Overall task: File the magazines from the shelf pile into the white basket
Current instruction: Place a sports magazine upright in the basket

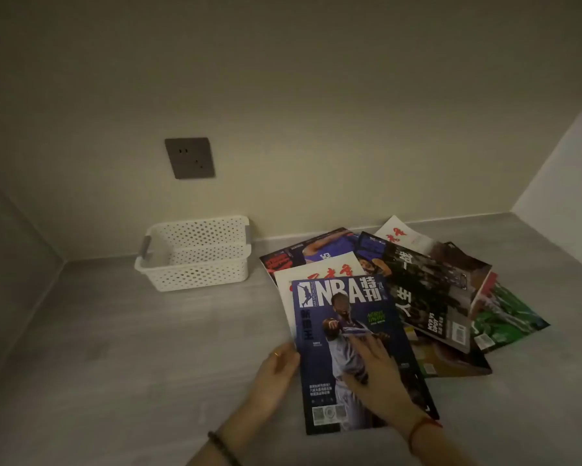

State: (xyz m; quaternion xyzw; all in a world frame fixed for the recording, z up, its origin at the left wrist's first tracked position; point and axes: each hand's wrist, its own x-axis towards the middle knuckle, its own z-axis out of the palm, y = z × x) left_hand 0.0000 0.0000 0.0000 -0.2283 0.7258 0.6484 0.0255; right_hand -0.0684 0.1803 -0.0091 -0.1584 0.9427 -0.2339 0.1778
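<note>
At the lower centre of the frame, the right hand (372, 371) lies flat, fingers spread, on the cover of the NBA magazine (357, 351), pressing it rather than gripping. The left hand (278, 371) holds that magazine's left edge, fingers curled against it; how far they reach under I cannot tell. The magazine tops a fanned pile of magazines (427, 287) spreading toward the right of the frame on the grey shelf (148, 348). Left of the pile, near centre, the white basket (195, 253) stands against the back wall, holding nothing visible. Above it, a dark wall socket (189, 158) sits on the wall.
</note>
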